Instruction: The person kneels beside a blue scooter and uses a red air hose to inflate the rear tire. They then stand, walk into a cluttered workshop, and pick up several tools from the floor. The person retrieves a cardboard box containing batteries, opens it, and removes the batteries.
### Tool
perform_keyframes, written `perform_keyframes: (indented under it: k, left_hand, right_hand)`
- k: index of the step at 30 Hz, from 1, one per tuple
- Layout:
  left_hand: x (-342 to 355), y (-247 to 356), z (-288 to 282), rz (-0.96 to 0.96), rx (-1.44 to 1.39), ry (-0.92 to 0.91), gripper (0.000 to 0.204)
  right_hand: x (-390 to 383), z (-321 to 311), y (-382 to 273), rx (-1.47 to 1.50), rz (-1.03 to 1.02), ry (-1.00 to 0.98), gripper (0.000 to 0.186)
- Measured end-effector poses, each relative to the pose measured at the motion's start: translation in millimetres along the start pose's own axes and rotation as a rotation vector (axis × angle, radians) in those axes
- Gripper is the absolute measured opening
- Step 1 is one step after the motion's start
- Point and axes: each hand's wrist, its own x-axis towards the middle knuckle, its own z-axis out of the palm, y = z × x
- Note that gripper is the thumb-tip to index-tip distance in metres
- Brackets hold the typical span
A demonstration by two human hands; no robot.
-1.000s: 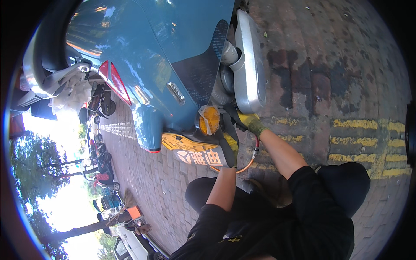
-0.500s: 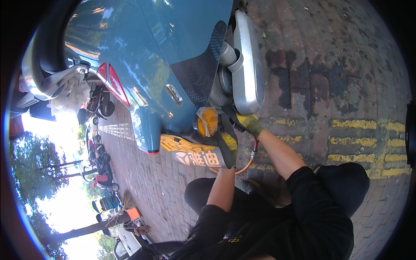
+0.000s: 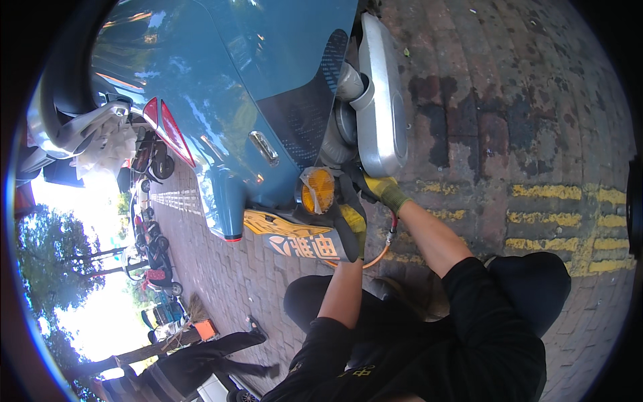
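The left hand (image 3: pixel 353 222) and right hand (image 3: pixel 383 190) reach into one scooter (image 3: pixel 221 100) before them; their grip I can't quite tell. One mudguard (image 3: pixel 308 246) partly hides the left, beside one reflector (image 3: pixel 317 190); one hose (image 3: pixel 380 257) curves by the right.

Scooter body (image 3: pixel 194 87), blue; side panel (image 3: pixel 295 124), dark grey, dot-patterned; round reflector (image 3: pixel 317 190), amber; elongated housing (image 3: pixel 380 100), silver; gloves (image 3: pixel 385 191), yellow and black; hose (image 3: pixel 380 257), orange; paving (image 3: pixel 482 134), brownish with yellow stripes

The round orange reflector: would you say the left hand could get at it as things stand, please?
Probably yes: the left hand is close beside the reflector, whose outer face looks unblocked, though the mudguard partly hiding that hand might hamper it.
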Motion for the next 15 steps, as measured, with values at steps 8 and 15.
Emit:
perform_keyframes:
  k: [8, 15]
  left_hand:
    - [-4.2, -3.5, 3.1, -0.041, -0.320, 0.018, 0.018]
    - [-2.9, 9.4, -5.6, 0.048, 0.331, -0.055, 0.021]
  right_hand:
    - [-0.9, 1.2, 1.4, 0.042, -0.024, -0.027, 0.065]
    - [-3.7, 0.2, -3.2, 0.196, 0.093, -0.067, 0.064]
